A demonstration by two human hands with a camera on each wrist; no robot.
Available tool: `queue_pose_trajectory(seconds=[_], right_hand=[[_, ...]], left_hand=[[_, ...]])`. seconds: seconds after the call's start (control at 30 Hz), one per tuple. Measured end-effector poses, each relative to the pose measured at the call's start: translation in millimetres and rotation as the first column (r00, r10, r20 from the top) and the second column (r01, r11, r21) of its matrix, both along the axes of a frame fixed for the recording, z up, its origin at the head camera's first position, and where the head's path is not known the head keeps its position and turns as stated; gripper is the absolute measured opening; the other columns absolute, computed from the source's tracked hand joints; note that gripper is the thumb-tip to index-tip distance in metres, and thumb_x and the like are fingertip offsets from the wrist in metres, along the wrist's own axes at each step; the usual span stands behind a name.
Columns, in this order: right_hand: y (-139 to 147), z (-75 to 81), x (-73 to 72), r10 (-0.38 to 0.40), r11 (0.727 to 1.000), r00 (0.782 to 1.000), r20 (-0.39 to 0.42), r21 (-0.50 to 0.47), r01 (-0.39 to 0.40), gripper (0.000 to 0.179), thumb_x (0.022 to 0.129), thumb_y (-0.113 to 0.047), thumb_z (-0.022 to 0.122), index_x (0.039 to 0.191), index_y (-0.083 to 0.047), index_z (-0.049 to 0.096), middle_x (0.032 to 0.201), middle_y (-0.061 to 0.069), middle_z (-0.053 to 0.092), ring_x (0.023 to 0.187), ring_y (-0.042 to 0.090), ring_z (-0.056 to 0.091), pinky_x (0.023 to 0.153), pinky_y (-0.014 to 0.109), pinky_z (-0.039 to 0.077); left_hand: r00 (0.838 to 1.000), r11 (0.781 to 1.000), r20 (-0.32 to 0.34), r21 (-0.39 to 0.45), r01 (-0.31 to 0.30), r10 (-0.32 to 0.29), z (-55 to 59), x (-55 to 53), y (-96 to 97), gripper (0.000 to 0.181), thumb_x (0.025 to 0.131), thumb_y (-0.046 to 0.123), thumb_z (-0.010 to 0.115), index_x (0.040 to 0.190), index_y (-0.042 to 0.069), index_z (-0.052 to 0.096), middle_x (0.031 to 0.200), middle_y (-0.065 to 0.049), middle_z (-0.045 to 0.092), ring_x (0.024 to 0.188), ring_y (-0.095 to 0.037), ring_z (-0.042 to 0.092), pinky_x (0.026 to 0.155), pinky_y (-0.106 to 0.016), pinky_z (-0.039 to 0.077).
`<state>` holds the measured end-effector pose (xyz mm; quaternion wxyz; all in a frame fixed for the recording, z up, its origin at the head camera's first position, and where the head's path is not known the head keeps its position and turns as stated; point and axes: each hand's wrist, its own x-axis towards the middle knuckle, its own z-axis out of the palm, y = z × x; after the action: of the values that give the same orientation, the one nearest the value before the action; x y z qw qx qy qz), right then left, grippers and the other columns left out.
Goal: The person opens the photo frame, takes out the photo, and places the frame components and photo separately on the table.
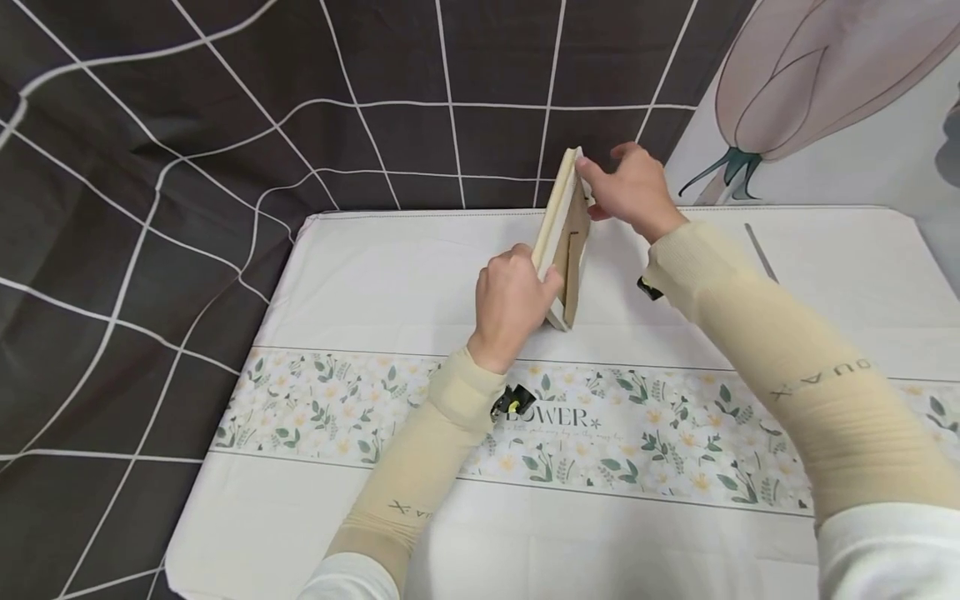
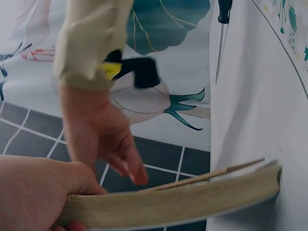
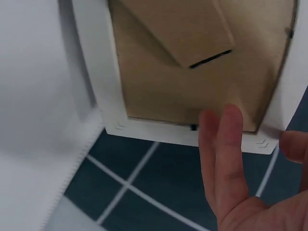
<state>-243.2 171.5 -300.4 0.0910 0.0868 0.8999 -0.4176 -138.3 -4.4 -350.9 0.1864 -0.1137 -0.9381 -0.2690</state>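
A picture frame [image 1: 557, 221] stands on edge above the table, a pale moulding around a brown backing board [image 3: 159, 94]. A stand flap [image 3: 192, 29] lies across that board. My left hand [image 1: 512, 304] grips the frame's near side, thumb over the edge, as the left wrist view [image 2: 33, 192] also shows. At the far upper corner is my right hand [image 1: 633, 193], thumb by the rim. In the right wrist view two of its fingers [image 3: 230, 154] extend straight over the border and the board's edge; whether they touch is unclear. The frame's front is hidden.
A screwdriver [image 2: 224, 12] lies on the white tablecloth [image 1: 390, 267]; the head view shows its thin shaft [image 1: 761, 252] beyond my right forearm. Behind the table hangs a dark gridded cloth [image 1: 397, 67], with a flower-printed cloth [image 1: 847, 150] on the right.
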Motion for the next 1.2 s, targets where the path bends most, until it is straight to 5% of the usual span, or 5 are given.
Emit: queue_pose_trajectory(seconds=[0.2, 0.47, 0.77, 1.0, 1.2], right_hand=[[-14.6, 22.3, 1.0, 0.03, 1.0, 0.999, -0.009, 0.006, -0.03, 0.097, 0.091, -0.064, 0.054, 0.158, 0.0, 0.022, 0.131, 0.021, 0.062, 0.072, 0.014, 0.075, 0.106, 0.036, 0.046], [-26.9, 27.1, 3.9, 0.061, 0.981, 0.993, -0.097, 0.19, -0.042, 0.084, 0.09, -0.047, 0.064, 0.154, -0.004, 0.032, 0.117, 0.017, 0.067, 0.063, 0.012, 0.071, 0.069, 0.025, 0.055], [-27.2, 23.6, 3.0, 0.076, 0.958, 0.977, -0.197, 0.286, -0.017, 0.06, 0.087, -0.028, 0.061, 0.138, 0.004, 0.055, 0.108, 0.019, 0.067, 0.095, 0.035, 0.06, 0.074, 0.036, 0.047], [-22.0, 21.8, 1.5, 0.061, 0.966, 0.984, -0.167, 0.256, -0.017, 0.065, 0.088, -0.029, 0.062, 0.142, 0.007, 0.05, 0.111, 0.021, 0.067, 0.095, 0.03, 0.063, 0.071, 0.029, 0.051], [-18.0, 20.4, 0.3, 0.044, 0.982, 0.988, -0.145, 0.19, -0.016, 0.053, 0.087, -0.027, 0.061, 0.131, 0.004, 0.06, 0.1, 0.013, 0.065, 0.075, 0.016, 0.062, 0.057, 0.019, 0.051]], left_hand=[[0.995, 0.992, -0.097, -0.122, -0.036, 0.024, 2.8, 3.8, 7.2, 0.018, 0.084, 0.018, 0.07, 0.075, 0.004, 0.063, 0.06, -0.004, 0.058, 0.048, -0.017, 0.058, 0.044, -0.03, 0.05], [0.988, 0.974, -0.147, -0.214, -0.078, 0.047, 4.5, 9.2, 17.5, 0.019, 0.087, 0.02, 0.069, 0.078, 0.005, 0.063, 0.063, -0.004, 0.059, 0.048, -0.019, 0.061, 0.044, -0.031, 0.05], [0.982, 0.97, -0.177, -0.218, -0.107, 0.068, 3.6, 14.4, 26.4, 0.016, 0.084, 0.021, 0.069, 0.078, 0.007, 0.062, 0.062, -0.002, 0.058, 0.048, -0.02, 0.061, 0.041, -0.033, 0.047], [0.983, 0.98, -0.178, -0.177, -0.086, 0.054, 3.6, 16.7, 30.5, 0.014, 0.08, 0.02, 0.068, 0.079, 0.007, 0.062, 0.064, -0.003, 0.059, 0.047, -0.021, 0.06, 0.041, -0.033, 0.048], [0.988, 0.989, -0.156, -0.142, -0.044, 0.021, 4.4, 16.8, 29.1, 0.024, 0.088, 0.029, 0.066, 0.078, 0.008, 0.063, 0.064, -0.002, 0.058, 0.048, -0.02, 0.06, 0.042, -0.033, 0.048]])
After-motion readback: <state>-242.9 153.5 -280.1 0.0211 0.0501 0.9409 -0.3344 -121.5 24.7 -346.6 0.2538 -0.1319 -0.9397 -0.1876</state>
